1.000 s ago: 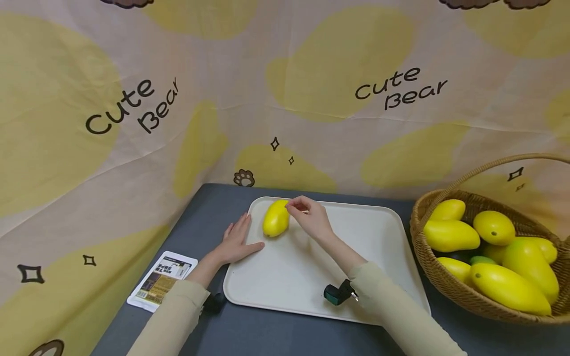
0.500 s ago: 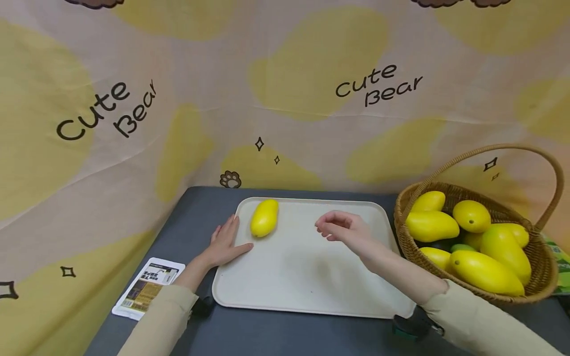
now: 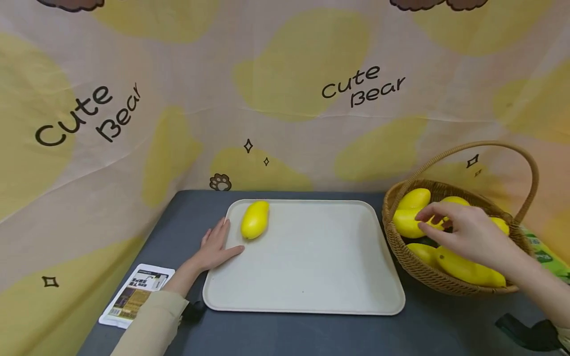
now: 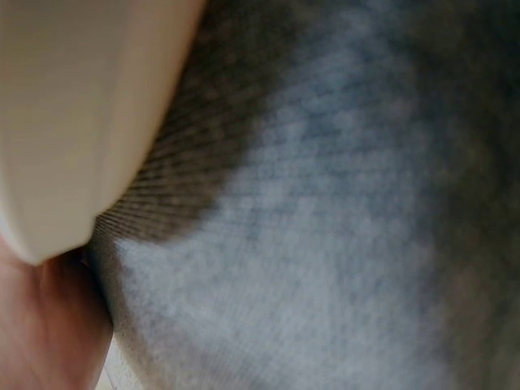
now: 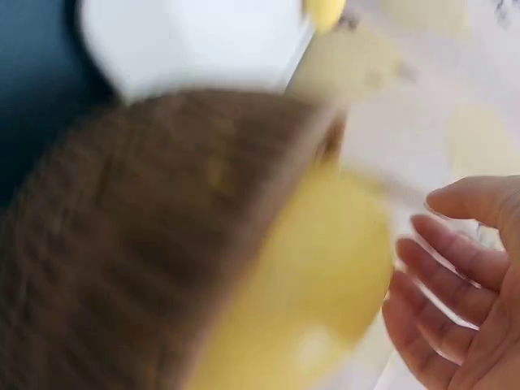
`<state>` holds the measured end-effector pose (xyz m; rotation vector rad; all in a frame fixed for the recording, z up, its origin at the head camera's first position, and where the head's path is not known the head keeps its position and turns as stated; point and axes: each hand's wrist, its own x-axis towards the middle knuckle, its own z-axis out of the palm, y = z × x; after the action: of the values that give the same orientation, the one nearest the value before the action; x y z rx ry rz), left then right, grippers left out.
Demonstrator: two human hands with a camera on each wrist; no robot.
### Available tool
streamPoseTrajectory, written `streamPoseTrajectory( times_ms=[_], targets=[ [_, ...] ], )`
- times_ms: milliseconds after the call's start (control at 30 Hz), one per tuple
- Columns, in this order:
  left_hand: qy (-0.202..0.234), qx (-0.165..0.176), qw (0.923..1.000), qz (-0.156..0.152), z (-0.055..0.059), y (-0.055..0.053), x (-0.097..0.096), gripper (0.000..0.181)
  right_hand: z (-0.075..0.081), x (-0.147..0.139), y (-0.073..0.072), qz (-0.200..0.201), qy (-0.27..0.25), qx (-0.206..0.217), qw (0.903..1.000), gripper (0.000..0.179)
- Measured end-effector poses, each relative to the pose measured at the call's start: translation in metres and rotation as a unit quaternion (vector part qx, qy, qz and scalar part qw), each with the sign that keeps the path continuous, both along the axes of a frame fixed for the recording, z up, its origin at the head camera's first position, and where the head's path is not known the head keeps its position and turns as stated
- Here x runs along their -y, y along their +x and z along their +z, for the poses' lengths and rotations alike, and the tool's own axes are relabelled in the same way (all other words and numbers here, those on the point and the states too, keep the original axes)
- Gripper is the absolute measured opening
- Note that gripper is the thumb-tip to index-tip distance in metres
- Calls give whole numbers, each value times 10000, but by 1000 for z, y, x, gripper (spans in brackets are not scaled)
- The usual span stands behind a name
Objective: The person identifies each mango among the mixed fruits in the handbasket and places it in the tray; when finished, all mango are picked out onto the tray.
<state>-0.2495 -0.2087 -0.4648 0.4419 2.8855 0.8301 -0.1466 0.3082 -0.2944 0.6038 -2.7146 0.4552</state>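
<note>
My left hand (image 3: 216,248) rests on the left rim of a white tray (image 3: 311,262), fingers straight and thumb spread over the edge. Just right of those fingers, a yellow mango (image 3: 255,220) lies in the tray's back left corner. My right hand (image 3: 472,237) reaches over the wicker basket (image 3: 429,274), palm down and fingers loosely bent, holding nothing. Beneath it are several yellow mangoes (image 3: 467,267), some partly hidden by the hand. The right wrist view shows spread fingertips (image 5: 402,296) close beside a large mango (image 5: 301,276) at the basket's rim.
The basket's tall handle (image 3: 485,143) arches up behind my right hand. A white printed packet (image 3: 137,295) lies on the dark table (image 3: 285,333) left of the tray. Behind the basket is a green package (image 3: 545,254). A printed cloth (image 3: 285,64) hangs at the back.
My right hand has moved away from the mango on the tray, rightward to above the basket. The left hand keeps its place on the rim. The head view has turned a little right.
</note>
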Motion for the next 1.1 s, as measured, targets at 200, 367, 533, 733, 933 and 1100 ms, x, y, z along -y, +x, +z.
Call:
streamPoseTrajectory(
  times_ms=[200, 367, 533, 733, 933, 1100],
  targets=[
    [26, 52, 10000, 72, -1, 2, 2, 99, 4, -49, -26, -977, 964, 571, 9889, 35],
    [21, 86, 9999, 114, 0, 2, 2, 99, 3, -69, -42, -1165, 1365, 1316, 9749, 60],
    [16, 140, 9998, 123, 2, 1, 0, 100, -1, -78, -51, -993, 1604, 1678, 9676, 72],
    [27, 162, 9997, 157, 5, 2, 0, 99, -9, -82, -56, -715, 1672, 1538, 9712, 69],
    [22, 124, 9998, 150, 4, 3, 0, 98, -14, -82, -56, -608, 1692, 1217, 9761, 64],
    [24, 162, 9998, 137, 3, 2, 1, 99, -15, -81, -52, -547, 1428, 912, 9840, 65]
  ],
)
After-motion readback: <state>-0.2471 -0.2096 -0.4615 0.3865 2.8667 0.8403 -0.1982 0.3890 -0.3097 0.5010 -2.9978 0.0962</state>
